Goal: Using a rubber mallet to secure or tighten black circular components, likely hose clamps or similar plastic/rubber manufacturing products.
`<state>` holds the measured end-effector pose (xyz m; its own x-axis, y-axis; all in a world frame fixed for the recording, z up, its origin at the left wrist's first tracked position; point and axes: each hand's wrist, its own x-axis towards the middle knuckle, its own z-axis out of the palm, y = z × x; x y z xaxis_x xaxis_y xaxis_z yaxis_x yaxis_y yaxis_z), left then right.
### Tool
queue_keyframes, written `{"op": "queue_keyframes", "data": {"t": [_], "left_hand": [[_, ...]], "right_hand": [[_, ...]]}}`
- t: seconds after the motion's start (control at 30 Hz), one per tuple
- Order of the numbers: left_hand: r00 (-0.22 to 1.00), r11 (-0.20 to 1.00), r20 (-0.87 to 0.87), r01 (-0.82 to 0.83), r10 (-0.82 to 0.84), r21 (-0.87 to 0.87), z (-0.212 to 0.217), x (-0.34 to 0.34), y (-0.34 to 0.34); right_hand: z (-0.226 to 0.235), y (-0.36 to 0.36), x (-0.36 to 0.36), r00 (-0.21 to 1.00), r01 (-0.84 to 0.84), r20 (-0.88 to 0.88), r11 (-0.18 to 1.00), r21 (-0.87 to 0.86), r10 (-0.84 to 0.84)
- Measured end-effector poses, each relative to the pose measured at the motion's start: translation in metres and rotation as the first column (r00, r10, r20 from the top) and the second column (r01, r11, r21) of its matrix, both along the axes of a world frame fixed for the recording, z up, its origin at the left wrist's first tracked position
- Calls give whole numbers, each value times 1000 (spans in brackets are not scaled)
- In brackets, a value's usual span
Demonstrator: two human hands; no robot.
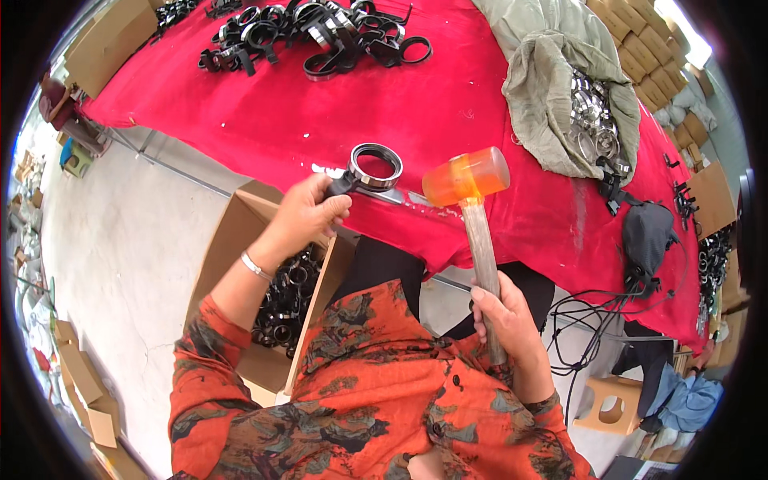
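My left hand [308, 210] is closed on the black arm of a ring clamp [342, 184], with its silver-lined ring held above the table's near edge. A wooden-handled mallet [467, 178] with a translucent orange head is gripped in my right hand [512, 316]. The mallet stands upright, its head just right of the ring and apart from it. Beneath the ring, a flat greyish strip [414, 199] shows in part near the cloth's edge; I cannot make out its kind.
Red cloth [280, 120] covers the table. Black ring clamps [328, 36] are piled at its far side. A grey-green sack [532, 104] of shiny metal rings lies at the right, near a dark pouch [646, 236] and black cables [588, 320]. A cardboard box [220, 256] of clamps stands below my left arm.
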<state>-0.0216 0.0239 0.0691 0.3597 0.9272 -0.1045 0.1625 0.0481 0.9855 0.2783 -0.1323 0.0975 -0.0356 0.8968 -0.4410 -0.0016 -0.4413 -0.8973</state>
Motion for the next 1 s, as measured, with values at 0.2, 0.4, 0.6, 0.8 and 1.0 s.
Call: {"op": "queue_keyframes", "data": {"t": [0.2,0.4,0.6,0.8,1.0], "left_hand": [[990,993,105,-100,94,56,-56,19,-20],[984,974,45,-179,175,141,-60,35,-13],[974,964,106,-214,199,156,-62,34,-12],[975,960,65,-221,213,170,-63,32,-13],[976,950,13,-214,217,228,-54,42,-9]], "right_hand": [[36,9,-20,976,-25,212,952,304,-43],[42,11,-35,794,-188,559,777,601,-240],[17,8,-19,768,-221,641,943,249,10],[54,21,-56,792,-291,604,815,500,-87],[23,70,-62,556,-474,831,823,313,4]]}}
